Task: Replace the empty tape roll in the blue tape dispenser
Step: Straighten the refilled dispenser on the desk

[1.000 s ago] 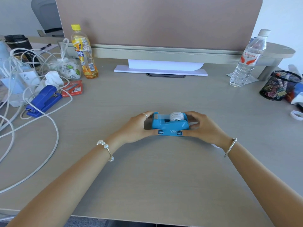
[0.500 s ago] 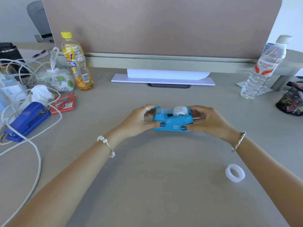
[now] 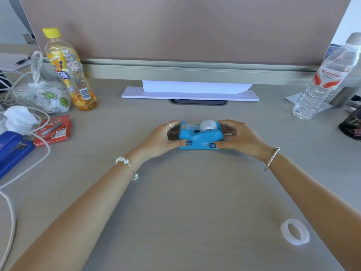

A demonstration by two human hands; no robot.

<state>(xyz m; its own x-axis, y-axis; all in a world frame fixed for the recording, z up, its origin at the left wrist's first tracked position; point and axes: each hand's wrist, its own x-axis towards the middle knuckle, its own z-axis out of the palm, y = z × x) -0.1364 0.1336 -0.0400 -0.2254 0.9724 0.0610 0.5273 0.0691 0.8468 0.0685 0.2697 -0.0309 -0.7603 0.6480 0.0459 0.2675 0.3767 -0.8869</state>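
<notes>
Two hands, left hand (image 3: 158, 140) and right hand (image 3: 241, 137), clamped on rigid, light-looking blue tape dispenser (image 3: 200, 136): best gripped by its ends

Blue stapler (image 3: 11, 148) and mesh pen holder (image 3: 351, 126) cut off by edges.

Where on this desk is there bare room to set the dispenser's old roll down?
Bare desk lies between the forearms, from the blue tape dispenser toward the near edge, left of the loose tape ring. The left side is crowded: stapler, staple box, cables, orange drink bottle.
</notes>
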